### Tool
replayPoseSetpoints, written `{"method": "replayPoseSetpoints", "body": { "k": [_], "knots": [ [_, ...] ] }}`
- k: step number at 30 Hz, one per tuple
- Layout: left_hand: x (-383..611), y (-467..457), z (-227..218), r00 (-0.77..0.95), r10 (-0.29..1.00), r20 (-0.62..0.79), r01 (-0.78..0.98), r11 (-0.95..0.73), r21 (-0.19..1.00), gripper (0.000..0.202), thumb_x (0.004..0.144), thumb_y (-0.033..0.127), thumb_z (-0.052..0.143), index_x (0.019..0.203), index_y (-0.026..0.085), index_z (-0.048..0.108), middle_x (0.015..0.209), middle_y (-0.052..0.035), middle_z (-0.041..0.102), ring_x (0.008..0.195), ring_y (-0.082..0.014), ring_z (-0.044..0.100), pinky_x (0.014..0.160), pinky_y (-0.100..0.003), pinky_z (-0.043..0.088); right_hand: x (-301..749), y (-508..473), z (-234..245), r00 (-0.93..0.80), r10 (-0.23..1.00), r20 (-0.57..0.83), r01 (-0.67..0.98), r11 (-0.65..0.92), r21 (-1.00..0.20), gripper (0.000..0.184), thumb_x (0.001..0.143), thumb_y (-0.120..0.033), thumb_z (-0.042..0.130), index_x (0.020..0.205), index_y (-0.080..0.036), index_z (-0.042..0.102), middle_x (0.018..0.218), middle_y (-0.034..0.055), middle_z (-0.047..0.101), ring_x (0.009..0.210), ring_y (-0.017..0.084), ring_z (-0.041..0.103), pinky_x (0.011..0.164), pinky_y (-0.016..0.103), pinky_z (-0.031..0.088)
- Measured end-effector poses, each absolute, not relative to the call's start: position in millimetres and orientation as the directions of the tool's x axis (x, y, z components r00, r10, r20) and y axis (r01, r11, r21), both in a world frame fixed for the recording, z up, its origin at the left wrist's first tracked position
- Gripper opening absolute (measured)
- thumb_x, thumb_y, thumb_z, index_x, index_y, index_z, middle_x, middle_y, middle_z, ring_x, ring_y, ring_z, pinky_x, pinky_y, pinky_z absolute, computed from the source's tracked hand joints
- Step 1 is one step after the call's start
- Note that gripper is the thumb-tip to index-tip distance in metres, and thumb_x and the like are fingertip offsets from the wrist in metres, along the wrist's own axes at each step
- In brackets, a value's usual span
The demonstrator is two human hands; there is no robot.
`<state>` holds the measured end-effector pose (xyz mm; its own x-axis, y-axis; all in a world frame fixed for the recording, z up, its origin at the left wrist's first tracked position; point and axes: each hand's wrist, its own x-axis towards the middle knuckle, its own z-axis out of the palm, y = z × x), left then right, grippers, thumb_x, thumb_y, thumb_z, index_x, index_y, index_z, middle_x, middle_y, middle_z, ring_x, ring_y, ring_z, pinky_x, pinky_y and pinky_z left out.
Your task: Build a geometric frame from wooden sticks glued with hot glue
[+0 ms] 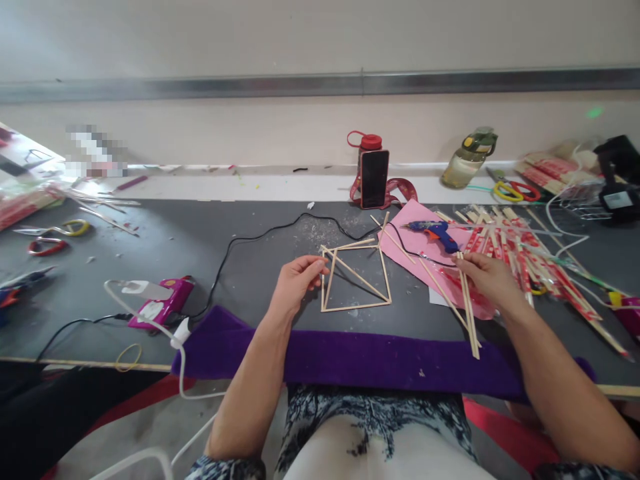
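A frame of thin wooden chopsticks (357, 307) stands on the dark tabletop, with one stick running diagonally across it. My left hand (301, 275) is at its left side, thumb and fingers pinched on the upright near the upper corner; the fingertips partly hide that stick. On the right, my right hand (483, 277) is closed around the ends of several loose chopsticks (469, 313), which point down toward the purple cloth. Just beyond it, a blue glue gun (434, 233) with an orange trigger lies on pink paper (400, 230).
Many chopsticks in red-and-white wrappers (540, 260) spread to the right. A purple cloth (380, 357) lines the near edge. A black cord (227, 257) crosses from a magenta power strip (165, 303). A phone (375, 179) leans on a bottle; scissors (515, 191) and a green-topped bottle (467, 160) stand behind.
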<state>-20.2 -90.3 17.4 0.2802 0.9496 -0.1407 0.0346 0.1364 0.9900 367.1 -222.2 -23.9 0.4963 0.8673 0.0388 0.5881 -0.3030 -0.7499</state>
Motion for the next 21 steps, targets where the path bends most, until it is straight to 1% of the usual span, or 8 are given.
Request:
{"method": "replayPoseSetpoints", "body": {
  "k": [3,5,8,13,15,17,19,21],
  "knots": [
    [-20,-89,17,0.201,0.973,-0.113,0.000,0.115,0.993,0.029,0.074,0.039,0.073,0.088,0.014,0.073,0.072,-0.0034,0.070,0.049,-0.0040,0.050,0.045,-0.015,0.035,362,-221,-19,0.519,0.851,-0.077,0.411,-0.328,-0.850,0.030,0.084,-0.048,0.058,0.086,-0.019,0.066,0.050,-0.0054,0.045,0.042,0.010,0.037,0.040,0.023,0.026],
    [-20,-87,17,0.133,0.988,-0.081,-0.045,0.088,0.995,0.026,0.074,0.038,0.073,0.085,0.014,0.073,0.070,-0.0025,0.069,0.048,-0.0036,0.049,0.045,-0.015,0.035,358,-219,-12,0.504,0.857,-0.107,0.295,-0.288,-0.911,0.028,0.082,-0.045,0.060,0.088,-0.019,0.066,0.050,-0.0056,0.047,0.041,0.009,0.037,0.038,0.023,0.026],
    [-21,-84,18,0.042,0.998,-0.035,-0.101,0.039,0.994,0.024,0.073,0.036,0.073,0.082,0.013,0.072,0.068,-0.0019,0.069,0.048,-0.0040,0.049,0.044,-0.015,0.035,352,-219,-1,0.516,0.846,-0.133,0.168,-0.252,-0.953,0.026,0.079,-0.042,0.064,0.088,-0.018,0.067,0.052,-0.0048,0.051,0.039,0.008,0.038,0.036,0.023,0.028],
    [-16,-103,33,-0.162,0.970,0.182,-0.101,-0.200,0.975,0.018,0.078,0.031,0.068,0.084,0.015,0.073,0.065,-0.0004,0.069,0.049,-0.0042,0.051,0.046,-0.014,0.039,344,-222,16,0.512,0.836,-0.198,-0.041,-0.206,-0.978,0.029,0.074,-0.043,0.071,0.088,-0.018,0.067,0.054,-0.0056,0.049,0.038,0.006,0.037,0.033,0.020,0.024],
    [-7,-123,46,-0.071,0.972,0.226,-0.071,-0.231,0.970,0.017,0.080,0.031,0.067,0.085,0.016,0.073,0.066,-0.0009,0.070,0.050,-0.0054,0.054,0.049,-0.015,0.044,340,-222,21,0.488,0.850,-0.199,-0.091,-0.177,-0.980,0.031,0.072,-0.043,0.074,0.088,-0.018,0.068,0.056,-0.0052,0.050,0.039,0.006,0.038,0.033,0.020,0.026],
    [6,-144,61,0.191,0.958,0.215,-0.043,-0.211,0.977,0.014,0.081,0.027,0.067,0.084,0.017,0.075,0.065,-0.0014,0.071,0.051,-0.0063,0.056,0.050,-0.016,0.046,333,-222,25,0.459,0.867,-0.195,-0.114,-0.160,-0.981,0.031,0.071,-0.043,0.075,0.088,-0.018,0.068,0.058,-0.0046,0.051,0.040,0.006,0.040,0.033,0.019,0.027],
    [19,-161,72,0.536,0.832,0.143,-0.003,-0.167,0.986,0.012,0.080,0.025,0.067,0.081,0.016,0.075,0.066,-0.0030,0.072,0.051,-0.0070,0.057,0.049,-0.016,0.046,325,-222,28,0.434,0.880,-0.193,-0.124,-0.154,-0.980,0.031,0.071,-0.043,0.076,0.086,-0.018,0.068,0.059,-0.0046,0.052,0.041,0.005,0.041,0.035,0.019,0.028],
    [29,-170,79,0.682,0.723,0.106,0.009,-0.153,0.988,0.012,0.080,0.023,0.067,0.080,0.014,0.075,0.067,-0.0042,0.072,0.050,-0.0072,0.058,0.048,-0.016,0.046,316,-221,30,0.410,0.893,-0.187,-0.108,-0.156,-0.982,0.029,0.071,-0.043,0.077,0.082,-0.017,0.067,0.059,-0.0050,0.051,0.042,0.005,0.042,0.037,0.018,0.032]
  ]
}}
